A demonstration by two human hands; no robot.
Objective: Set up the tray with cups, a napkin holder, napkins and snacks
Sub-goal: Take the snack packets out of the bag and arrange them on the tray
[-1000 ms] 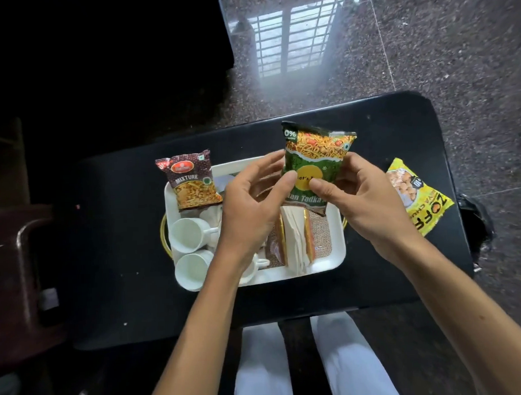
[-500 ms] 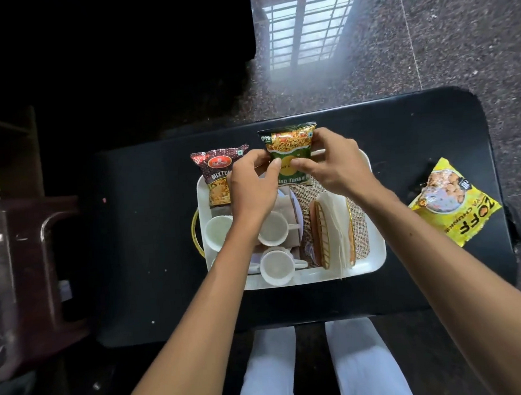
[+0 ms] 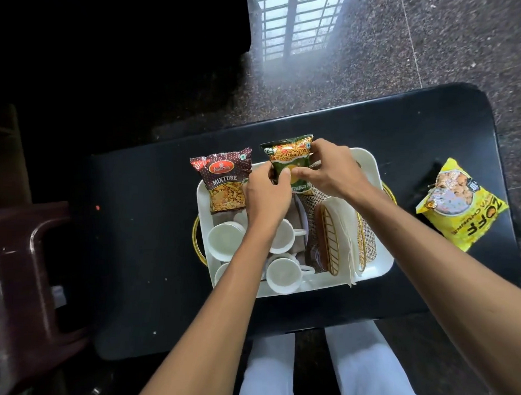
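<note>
A white tray (image 3: 370, 164) with gold handles sits on a black table (image 3: 142, 237). Both hands grip a green snack packet (image 3: 287, 158) at the tray's far edge: my left hand (image 3: 265, 194) on its left side, my right hand (image 3: 332, 171) on its right. A maroon mixture packet (image 3: 223, 181) leans in the tray's far left corner. Several white cups (image 3: 223, 238) fill the left half. A gold wire napkin holder (image 3: 331, 242) with white napkins (image 3: 347, 224) stands in the right half on a burlap mat.
A yellow snack packet (image 3: 457, 205) lies on the table right of the tray. A brown plastic chair (image 3: 22, 264) stands at the left. Speckled stone floor lies beyond the table; my white-trousered legs show below its near edge.
Both hands have carried the green packet down and away from me, from above the tray's middle to its far edge beside the maroon packet.
</note>
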